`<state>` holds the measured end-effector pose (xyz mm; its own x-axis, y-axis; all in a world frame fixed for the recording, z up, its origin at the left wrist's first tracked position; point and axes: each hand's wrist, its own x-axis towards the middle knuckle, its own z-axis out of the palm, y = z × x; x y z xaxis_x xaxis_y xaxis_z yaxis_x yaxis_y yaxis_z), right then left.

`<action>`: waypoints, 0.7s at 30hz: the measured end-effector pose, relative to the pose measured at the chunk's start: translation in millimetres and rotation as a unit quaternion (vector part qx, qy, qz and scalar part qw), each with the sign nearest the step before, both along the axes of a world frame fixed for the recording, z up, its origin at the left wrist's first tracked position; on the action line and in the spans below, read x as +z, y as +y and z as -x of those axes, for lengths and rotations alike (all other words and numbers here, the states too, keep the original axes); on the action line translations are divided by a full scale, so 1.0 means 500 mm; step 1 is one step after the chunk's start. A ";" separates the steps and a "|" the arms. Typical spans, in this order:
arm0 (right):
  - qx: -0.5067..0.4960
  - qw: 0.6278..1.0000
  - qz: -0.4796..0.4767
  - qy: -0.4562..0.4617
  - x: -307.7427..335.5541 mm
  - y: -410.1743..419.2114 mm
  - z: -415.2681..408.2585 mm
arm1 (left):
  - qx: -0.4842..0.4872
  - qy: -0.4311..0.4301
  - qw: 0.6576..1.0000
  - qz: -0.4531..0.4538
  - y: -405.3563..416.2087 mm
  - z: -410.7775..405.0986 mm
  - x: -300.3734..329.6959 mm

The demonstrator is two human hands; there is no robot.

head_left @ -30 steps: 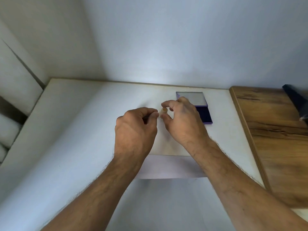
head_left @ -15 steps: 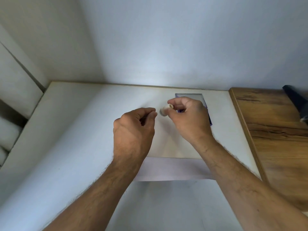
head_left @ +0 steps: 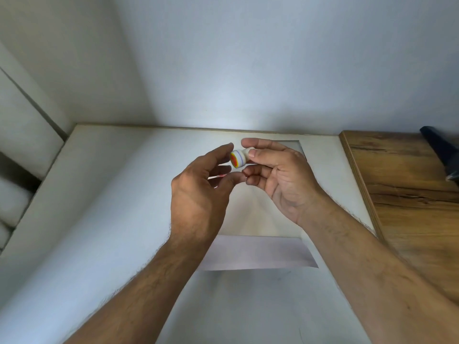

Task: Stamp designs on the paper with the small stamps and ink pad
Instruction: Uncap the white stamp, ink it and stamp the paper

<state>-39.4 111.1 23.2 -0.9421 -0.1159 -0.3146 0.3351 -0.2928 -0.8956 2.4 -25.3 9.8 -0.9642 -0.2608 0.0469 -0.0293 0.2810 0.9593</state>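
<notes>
While my right hand (head_left: pixel 280 175) pinches a small stamp (head_left: pixel 238 158) above the paper (head_left: pixel 258 219), orange face turned toward me, and my left hand (head_left: pixel 198 192) hovers loosely open beside it, I judge stamping hasn't begun: no prints show.

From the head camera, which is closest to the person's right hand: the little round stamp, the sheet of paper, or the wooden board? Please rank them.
1. Small round white stamp with an orange-red face: pinched in the fingertips of the right hand.
2. White sheet of paper: lying on the white table, below the hand.
3. Brown wooden board: off to the right side.
</notes>
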 end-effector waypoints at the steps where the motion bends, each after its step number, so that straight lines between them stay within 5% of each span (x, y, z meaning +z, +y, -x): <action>1: 0.006 1.000 -0.001 0.000 0.000 0.001 0.000 | -0.001 -0.001 1.000 -0.013 0.000 0.000 0.001; 21: 0.024 0.998 -0.023 0.055 -0.017 0.016 0.002 | -0.023 -0.004 0.994 -0.106 -0.013 0.009 0.007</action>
<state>-40.1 119.1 14.5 -0.9647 -0.1503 -0.2162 0.2474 -0.2362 -0.9397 -1.9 -31.7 13.4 -0.9755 -0.2196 -0.0111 -0.0280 0.0742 0.9969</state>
